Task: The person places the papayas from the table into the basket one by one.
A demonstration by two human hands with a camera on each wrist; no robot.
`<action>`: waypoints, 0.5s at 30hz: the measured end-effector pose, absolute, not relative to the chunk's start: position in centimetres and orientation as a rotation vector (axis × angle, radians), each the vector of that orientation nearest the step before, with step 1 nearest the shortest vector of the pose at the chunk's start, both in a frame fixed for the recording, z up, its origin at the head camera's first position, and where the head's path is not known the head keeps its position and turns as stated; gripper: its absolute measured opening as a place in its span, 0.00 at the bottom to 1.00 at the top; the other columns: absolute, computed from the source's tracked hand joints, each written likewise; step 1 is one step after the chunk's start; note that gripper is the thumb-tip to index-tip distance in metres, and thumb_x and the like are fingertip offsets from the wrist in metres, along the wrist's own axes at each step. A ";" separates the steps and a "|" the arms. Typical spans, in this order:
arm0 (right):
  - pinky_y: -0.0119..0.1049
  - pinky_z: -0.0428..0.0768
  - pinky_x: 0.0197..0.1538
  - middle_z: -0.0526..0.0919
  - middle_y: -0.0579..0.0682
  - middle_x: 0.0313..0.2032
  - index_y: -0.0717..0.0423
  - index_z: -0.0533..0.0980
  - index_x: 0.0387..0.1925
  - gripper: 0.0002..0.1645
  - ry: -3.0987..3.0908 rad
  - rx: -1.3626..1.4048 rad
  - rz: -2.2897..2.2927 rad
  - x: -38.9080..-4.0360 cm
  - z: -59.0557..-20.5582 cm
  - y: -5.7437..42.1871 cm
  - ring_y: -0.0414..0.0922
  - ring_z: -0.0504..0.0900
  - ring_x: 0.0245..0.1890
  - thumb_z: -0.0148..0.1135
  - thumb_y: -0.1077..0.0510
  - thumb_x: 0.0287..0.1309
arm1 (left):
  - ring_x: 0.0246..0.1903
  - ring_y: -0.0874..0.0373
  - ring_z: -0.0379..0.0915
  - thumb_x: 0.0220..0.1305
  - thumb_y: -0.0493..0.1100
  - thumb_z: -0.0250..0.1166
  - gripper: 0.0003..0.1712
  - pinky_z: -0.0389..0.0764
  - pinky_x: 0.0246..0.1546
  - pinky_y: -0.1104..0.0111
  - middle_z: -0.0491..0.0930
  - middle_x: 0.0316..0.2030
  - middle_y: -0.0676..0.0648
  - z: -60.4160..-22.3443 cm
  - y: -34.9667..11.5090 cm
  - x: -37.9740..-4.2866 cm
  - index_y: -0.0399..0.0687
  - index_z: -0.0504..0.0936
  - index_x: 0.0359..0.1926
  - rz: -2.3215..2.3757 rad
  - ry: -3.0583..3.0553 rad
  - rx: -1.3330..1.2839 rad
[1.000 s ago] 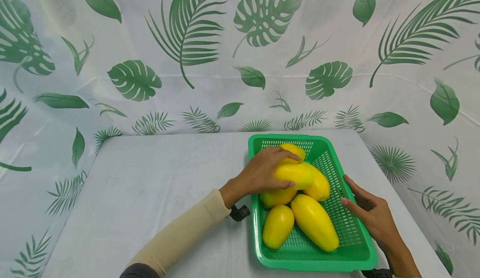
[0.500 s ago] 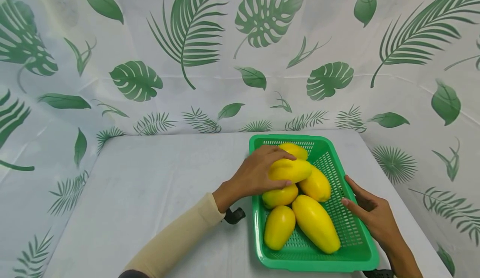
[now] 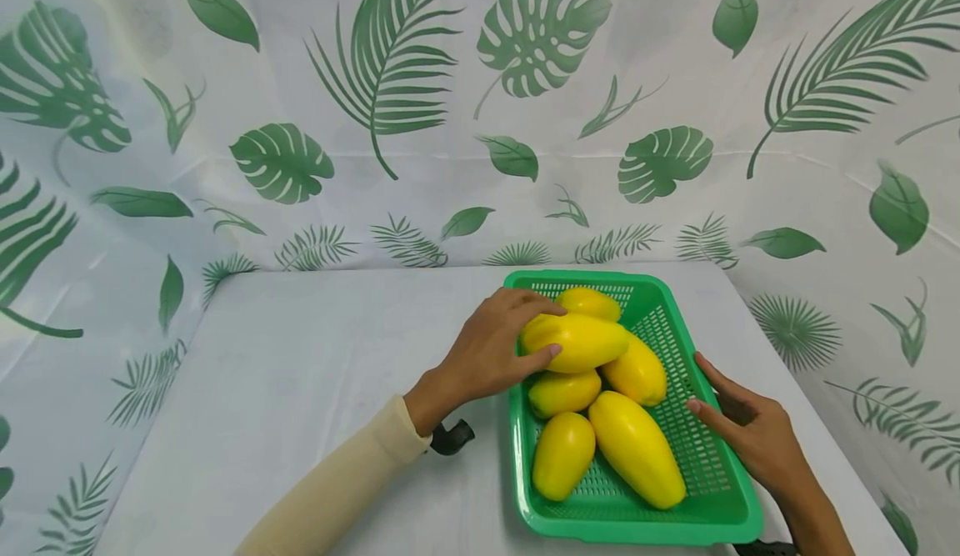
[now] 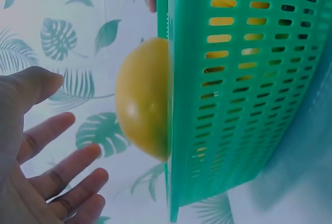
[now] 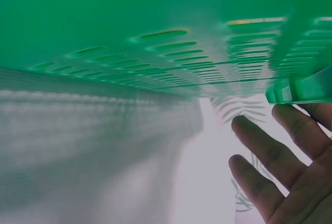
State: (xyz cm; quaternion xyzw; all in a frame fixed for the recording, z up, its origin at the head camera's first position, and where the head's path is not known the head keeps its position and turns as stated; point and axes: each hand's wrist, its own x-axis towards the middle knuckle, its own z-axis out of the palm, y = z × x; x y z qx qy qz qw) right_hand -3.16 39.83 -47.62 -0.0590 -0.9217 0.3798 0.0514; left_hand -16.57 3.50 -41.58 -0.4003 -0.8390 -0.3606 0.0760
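Observation:
In the head view a green plastic basket (image 3: 637,531) holds several yellow mangoes, among them a long one (image 3: 637,452) at the front. One mango (image 3: 581,342) lies on top of the others, and its end shows above the rim in the left wrist view. My left hand (image 3: 487,348) is beside that mango, fingers spread; the left wrist view shows a gap between the fingers (image 4: 78,167) and the fruit. My right hand (image 3: 757,439) holds the basket's right rim, thumb over the edge and fingers along the outside.
The basket stands on a white-covered table (image 3: 315,373), toward its right side. A white curtain (image 3: 420,197) printed with green leaves hangs behind and along both sides.
My left hand has drawn back to the left and let go of the top mango, which now lies slightly farther left on the pile. The right hand stays at the rim.

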 end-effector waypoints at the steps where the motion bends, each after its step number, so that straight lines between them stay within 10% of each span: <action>1: 0.27 0.88 0.37 0.70 0.64 0.73 0.36 0.62 0.81 0.42 -2.808 -0.178 1.145 -3.2 -47.6 39.8 0.11 0.71 0.50 0.69 0.48 0.71 | 0.63 0.53 0.74 0.71 0.54 0.71 0.24 0.77 0.67 0.55 0.82 0.63 0.52 -41.6 3.3 -16.6 0.55 0.84 0.63 -1.080 -2.519 -1.190; 8: 0.28 0.88 0.37 0.72 0.63 0.73 0.32 0.61 0.81 0.43 -2.864 -0.193 1.025 -3.4 -47.2 40.0 0.17 0.76 0.50 0.68 0.44 0.71 | 0.66 0.51 0.73 0.72 0.55 0.70 0.25 0.77 0.67 0.52 0.80 0.65 0.52 -41.5 2.3 -16.5 0.58 0.82 0.66 -1.044 -2.549 -1.123; 11: 0.39 0.91 0.37 0.74 0.66 0.71 0.33 0.59 0.82 0.45 -2.889 -0.198 0.965 -3.4 -47.0 40.0 0.44 0.90 0.54 0.68 0.43 0.72 | 0.67 0.50 0.72 0.72 0.56 0.69 0.26 0.76 0.67 0.50 0.79 0.67 0.50 -41.6 1.9 -16.5 0.59 0.81 0.67 -1.020 -2.571 -1.104; 15: 0.67 0.86 0.46 0.73 0.69 0.71 0.39 0.55 0.84 0.48 -2.913 -0.176 0.862 -3.3 -46.8 40.1 0.78 0.79 0.61 0.67 0.43 0.72 | 0.69 0.48 0.71 0.74 0.58 0.67 0.28 0.76 0.67 0.48 0.77 0.70 0.47 -41.5 1.1 -16.4 0.57 0.79 0.69 -0.997 -2.604 -1.098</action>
